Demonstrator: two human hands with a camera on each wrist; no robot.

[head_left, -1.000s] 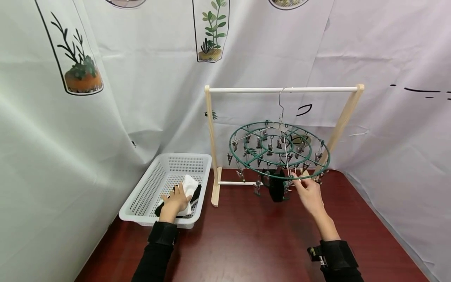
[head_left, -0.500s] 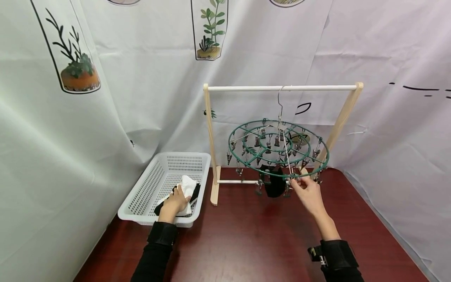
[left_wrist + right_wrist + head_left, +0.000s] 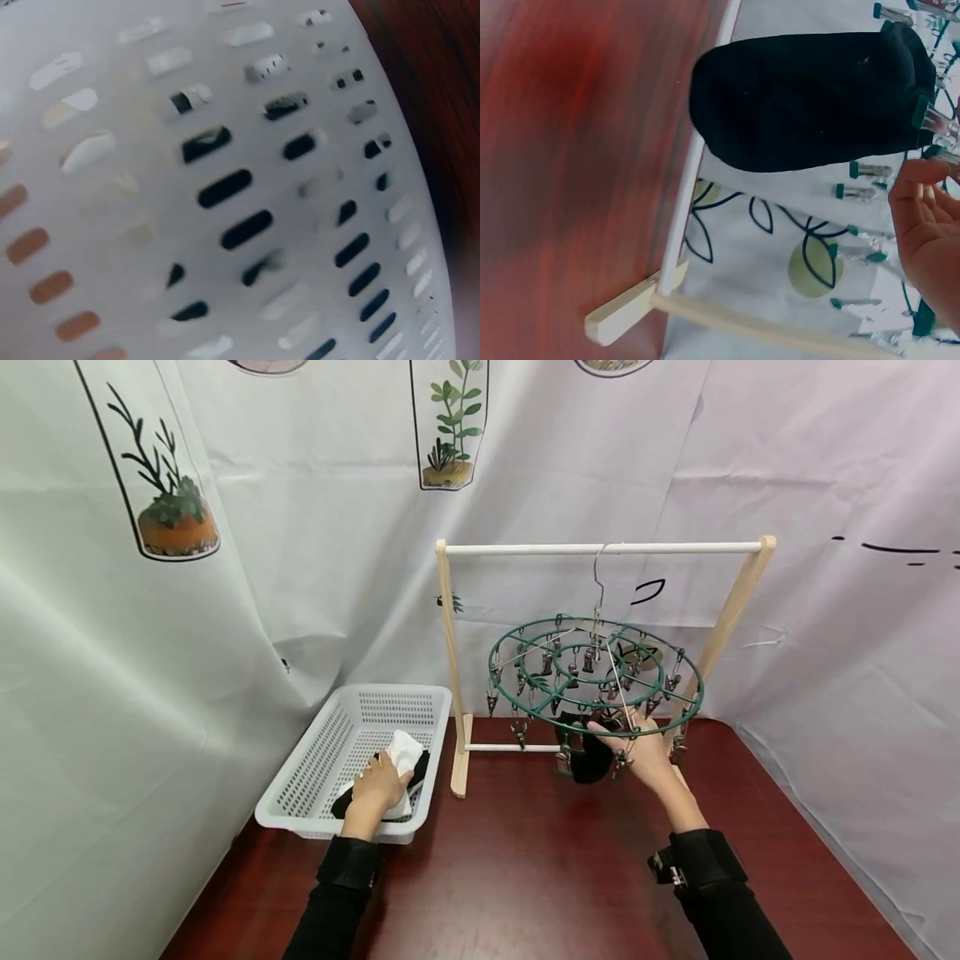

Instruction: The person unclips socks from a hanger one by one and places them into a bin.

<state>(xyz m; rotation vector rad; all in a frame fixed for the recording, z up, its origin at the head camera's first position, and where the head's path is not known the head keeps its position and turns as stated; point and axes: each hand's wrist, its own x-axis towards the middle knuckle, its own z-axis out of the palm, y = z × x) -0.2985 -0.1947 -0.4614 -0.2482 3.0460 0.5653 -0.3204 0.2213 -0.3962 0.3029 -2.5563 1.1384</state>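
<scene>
A green round clip hanger with many small metal clips hangs from a white rail. A black sock hangs from its clips, partly behind the ring in the head view. My right hand reaches beneath the near right of the ring, thumb stretched out left toward the sock. In the right wrist view a clip holds the sock's end close to my fingertips. My left hand rests on white cloth and black cloth inside the white basket; its fingertips are partly hidden.
The rail belongs to a stand with wooden posts on a dark red table. A white curtain with printed plants hangs close behind and at both sides. The basket's slotted wall fills the left wrist view.
My right hand has moved left and further under the ring, its thumb now spread out. The hanger has turned slightly, shifting its clips. My left hand stays on the cloth, its fingers drawn closer together.
</scene>
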